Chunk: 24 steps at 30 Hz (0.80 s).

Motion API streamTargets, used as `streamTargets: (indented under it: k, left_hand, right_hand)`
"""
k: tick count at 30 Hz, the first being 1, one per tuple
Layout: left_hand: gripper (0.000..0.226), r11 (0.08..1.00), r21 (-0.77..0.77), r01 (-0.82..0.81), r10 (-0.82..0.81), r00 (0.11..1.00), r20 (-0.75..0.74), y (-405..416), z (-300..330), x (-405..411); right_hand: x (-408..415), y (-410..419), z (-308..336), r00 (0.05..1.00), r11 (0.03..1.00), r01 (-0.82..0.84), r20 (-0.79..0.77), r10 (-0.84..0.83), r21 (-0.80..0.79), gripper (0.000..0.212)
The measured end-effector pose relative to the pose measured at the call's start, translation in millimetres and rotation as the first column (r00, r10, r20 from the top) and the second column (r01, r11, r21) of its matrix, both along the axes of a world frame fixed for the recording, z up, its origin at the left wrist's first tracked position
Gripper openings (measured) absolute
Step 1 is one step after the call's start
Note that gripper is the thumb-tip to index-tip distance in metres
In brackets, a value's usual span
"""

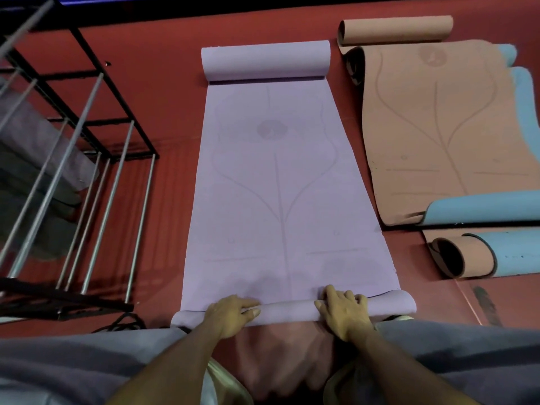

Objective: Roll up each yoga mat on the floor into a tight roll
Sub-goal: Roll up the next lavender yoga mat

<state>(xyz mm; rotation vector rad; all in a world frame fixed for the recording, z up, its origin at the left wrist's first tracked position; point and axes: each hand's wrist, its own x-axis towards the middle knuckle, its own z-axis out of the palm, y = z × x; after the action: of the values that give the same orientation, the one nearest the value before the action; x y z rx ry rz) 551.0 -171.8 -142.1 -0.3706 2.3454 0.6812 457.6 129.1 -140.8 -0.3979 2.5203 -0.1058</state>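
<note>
Lilac foam fills the head view: the purple yoga mat (280,182) lies on the red floor (163,92), its long axis running straight away from the person. Its near end is a small roll (287,312), crosswise under both hands. The left hand (230,315) and right hand (343,314) curl over it, equally near. Its far end curls up too. The peach-and-blue mat (438,127) lies to the right, cut off by the frame.

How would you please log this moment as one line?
stage: rolling begun | left hand: on roll | right hand: on roll | purple mat: mostly flat
</note>
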Motion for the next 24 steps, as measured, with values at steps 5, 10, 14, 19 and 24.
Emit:
streamTargets:
  k: [5, 10, 14, 19, 24]
  left_hand:
    - [0.026, 0.99, -0.008, -0.14, 0.14, 0.99, -0.001, 1.6, -2.1, -6.2]
    - [0.034, 0.971, -0.09, -0.222, 0.213, 0.972, -0.095, 8.3, -6.8, -5.7]
    - [0.029, 0.95, -0.259, -0.176, 0.153, 0.982, -0.106, 14.8, -2.9, -11.4]
    - [0.038, 0.898, -0.435, -0.07, -0.004, 0.986, -0.168, 25.2, -3.1, -11.1]
    - [0.035, 0.875, -0.485, -0.02, -0.093, 0.974, -0.208, 34.4, -2.7, -6.3]
  right_hand:
    - [-0.4, -3.5, -6.0, 0.999, 0.999, -0.002, -0.049, 0.004, 0.035, 0.039]
    - [-0.5, -1.3, -16.5, 0.99, 0.999, -0.005, -0.139, 0.011, 0.05, 0.044]
    - [-1.7, -6.3, -22.6, 0.935, 0.994, -0.066, -0.342, 0.092, 0.087, 0.043]
    - [0.4, -7.4, -20.1, 0.898, 0.992, -0.091, -0.422, 0.12, 0.089, 0.043]
    - [8.6, -3.2, -10.3, 0.935, 0.995, -0.091, -0.348, 0.074, -0.031, 0.039]
